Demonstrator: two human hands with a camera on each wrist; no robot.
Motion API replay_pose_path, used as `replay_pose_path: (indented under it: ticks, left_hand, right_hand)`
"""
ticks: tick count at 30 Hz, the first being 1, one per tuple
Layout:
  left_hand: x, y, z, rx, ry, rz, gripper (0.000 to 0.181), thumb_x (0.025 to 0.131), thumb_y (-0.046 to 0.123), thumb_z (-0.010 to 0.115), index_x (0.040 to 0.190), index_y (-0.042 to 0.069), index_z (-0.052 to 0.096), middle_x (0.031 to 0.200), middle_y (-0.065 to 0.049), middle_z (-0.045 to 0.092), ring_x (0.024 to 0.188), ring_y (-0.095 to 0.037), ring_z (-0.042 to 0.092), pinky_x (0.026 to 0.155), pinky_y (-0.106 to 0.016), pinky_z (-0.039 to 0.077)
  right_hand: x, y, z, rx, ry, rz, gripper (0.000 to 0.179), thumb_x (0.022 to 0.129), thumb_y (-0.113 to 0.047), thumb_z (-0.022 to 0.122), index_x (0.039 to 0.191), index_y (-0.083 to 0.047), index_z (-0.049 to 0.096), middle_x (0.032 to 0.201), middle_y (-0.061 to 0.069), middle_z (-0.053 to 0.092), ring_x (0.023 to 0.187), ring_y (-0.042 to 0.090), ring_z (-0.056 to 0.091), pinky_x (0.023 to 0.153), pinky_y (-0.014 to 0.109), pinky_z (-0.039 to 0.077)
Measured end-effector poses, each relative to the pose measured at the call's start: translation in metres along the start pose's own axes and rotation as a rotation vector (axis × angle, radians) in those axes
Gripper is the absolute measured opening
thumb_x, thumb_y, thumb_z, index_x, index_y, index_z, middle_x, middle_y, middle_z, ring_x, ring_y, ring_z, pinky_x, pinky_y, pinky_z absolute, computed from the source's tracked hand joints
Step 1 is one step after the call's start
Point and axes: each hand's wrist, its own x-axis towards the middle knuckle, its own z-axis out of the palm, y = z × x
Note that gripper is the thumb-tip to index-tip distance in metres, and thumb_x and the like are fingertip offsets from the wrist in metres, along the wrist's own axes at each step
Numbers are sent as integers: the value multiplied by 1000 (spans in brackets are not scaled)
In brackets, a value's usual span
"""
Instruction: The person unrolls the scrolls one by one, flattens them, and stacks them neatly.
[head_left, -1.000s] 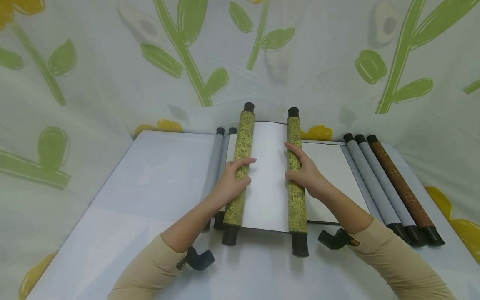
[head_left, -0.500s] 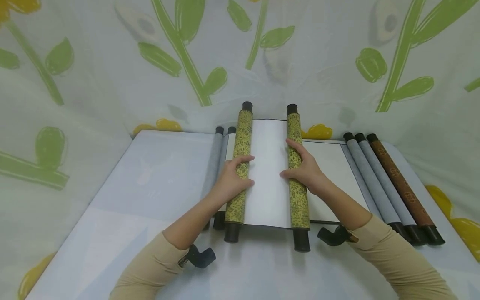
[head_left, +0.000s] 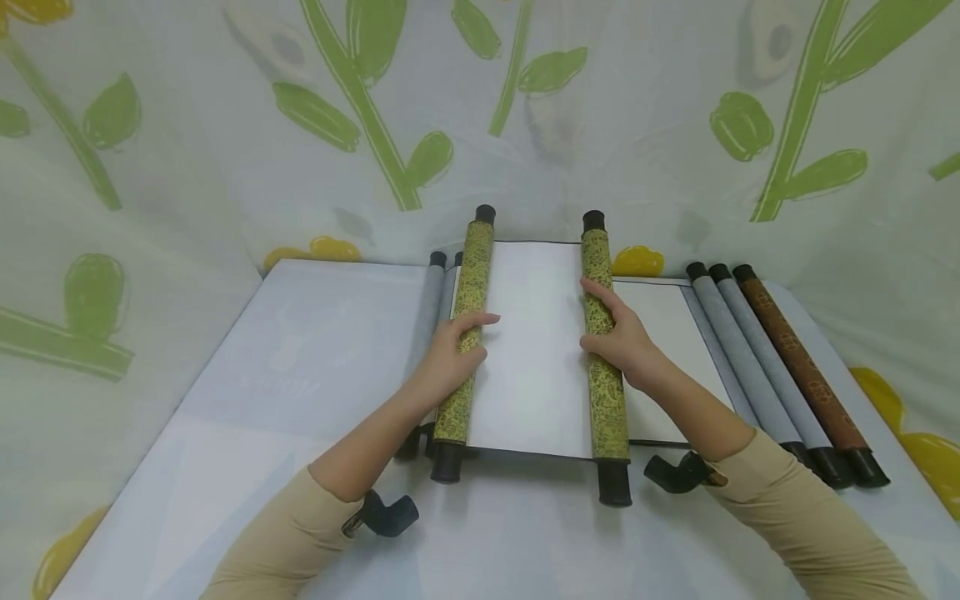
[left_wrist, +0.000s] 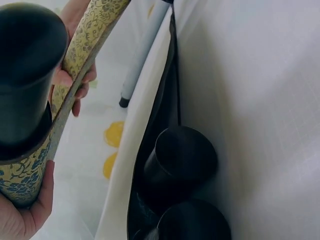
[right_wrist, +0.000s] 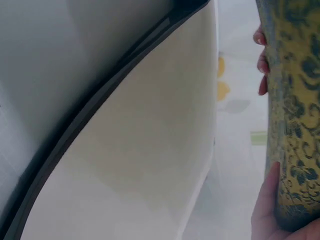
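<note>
A yellow-green patterned scroll (head_left: 532, 350) with black end knobs is held partly unrolled, white paper showing between its two rolls. My left hand (head_left: 457, 346) grips the left roll (head_left: 474, 279), with thumb and forefinger on the paper side. On the right roll (head_left: 607, 408), my right hand (head_left: 626, 337) has its thumb and forefinger across it. Both wrist views show the scroll raised above a cream sheet (right_wrist: 135, 145) that belongs to a grey scroll. In the left wrist view a black knob (left_wrist: 30, 75) fills the upper left, and fingers curl round the patterned roll below it.
Under the raised scroll lies the spread grey scroll, its cream paper (head_left: 660, 358) showing at right. Grey rolls (head_left: 427, 317) stand at its left end. On the right are grey rolls (head_left: 750, 367) and a brown patterned roll (head_left: 806, 367). A leaf-print cloth (head_left: 637, 125) hangs behind the white table (head_left: 300, 358).
The two rolls of the patterned scroll have moved apart, the left one leftward and the right one slightly rightward. A wider strip of white paper shows between them.
</note>
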Motion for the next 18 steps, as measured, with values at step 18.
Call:
replay_pose_path:
  ticks: [18]
  left_hand:
    - [0, 2, 1, 38, 27, -33, 64, 70, -2, 65, 129, 22, 59, 140, -7, 44, 132, -29, 33, 97, -50, 38]
  right_hand:
    - [-2, 4, -5, -9, 14, -48, 100, 72, 9, 71, 152, -24, 21, 158, 9, 6, 142, 35, 10, 109, 53, 24]
